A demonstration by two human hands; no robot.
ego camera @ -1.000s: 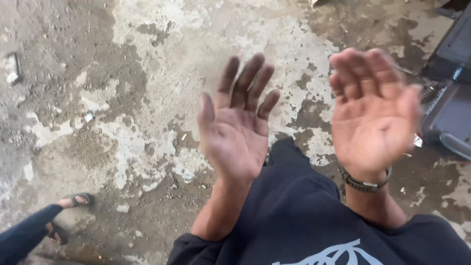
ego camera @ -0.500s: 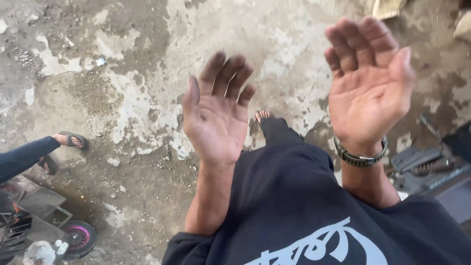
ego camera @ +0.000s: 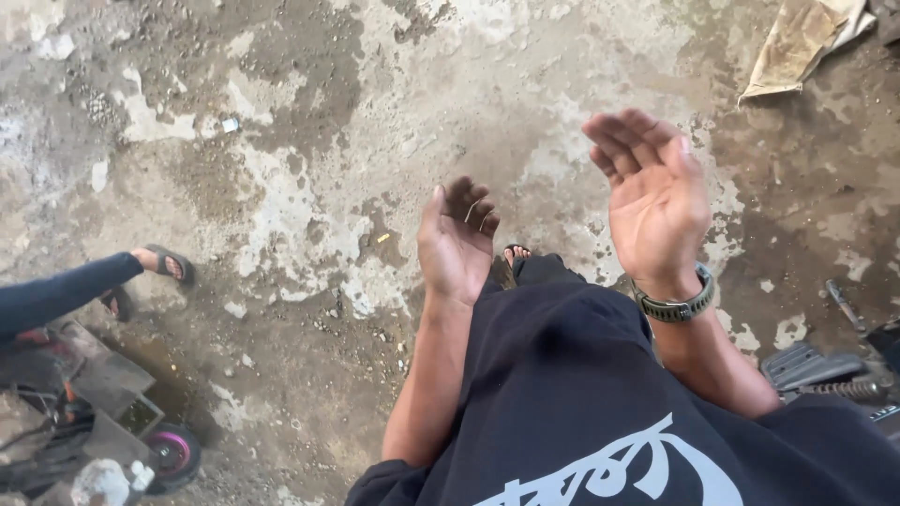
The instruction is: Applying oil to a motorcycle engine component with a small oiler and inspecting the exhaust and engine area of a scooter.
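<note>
Seen from above, both bare hands are raised palm-up over stained concrete floor (ego camera: 309,141). The left hand (ego camera: 457,245), at centre frame, holds nothing, its fingers now curled inward where they were spread half a second ago. The right hand (ego camera: 656,201), upper right, remains open and empty, with a dark wristband (ego camera: 677,305). A small glint between the left fingers may be a ring.

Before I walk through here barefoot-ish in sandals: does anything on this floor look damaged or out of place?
The concrete floor is badly worn, patchy and strewn with grit. A crumpled sheet of cardboard lies at the top right, and metal parts sit loose at the right edge. Both hands are empty.
</note>
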